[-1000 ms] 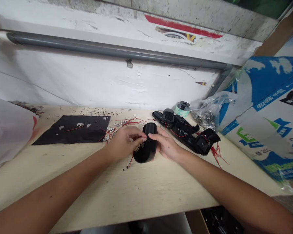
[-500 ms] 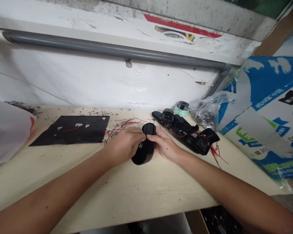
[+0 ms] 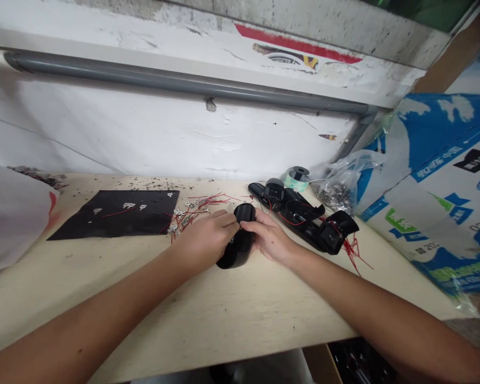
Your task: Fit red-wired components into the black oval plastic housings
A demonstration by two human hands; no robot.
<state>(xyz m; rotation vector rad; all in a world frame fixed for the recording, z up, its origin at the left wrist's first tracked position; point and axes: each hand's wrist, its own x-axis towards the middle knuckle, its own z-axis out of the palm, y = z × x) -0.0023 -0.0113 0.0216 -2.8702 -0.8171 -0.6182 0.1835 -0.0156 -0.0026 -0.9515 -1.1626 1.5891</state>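
A black oval plastic housing (image 3: 240, 238) rests on the pale wooden table (image 3: 232, 314) in the middle of the view. My left hand (image 3: 205, 239) grips its left side, fingers curled and pinched at its top. My right hand (image 3: 269, 238) holds its right side, thumb and fingers pressed on the housing close to the left fingertips. What the fingertips pinch inside the housing is hidden.
Several more black housings with red wires (image 3: 310, 220) lie to the right. A black mat (image 3: 120, 212) lies on the left, with loose red wires and metal clips (image 3: 192, 209) beside it. A tape roll (image 3: 297, 177), a bag of small parts (image 3: 340, 186) and a printed carton (image 3: 444, 186) stand at the right.
The red wire that hung below the housing is no longer visible. Both hands closed in on the housing and pressed it lower toward the table.
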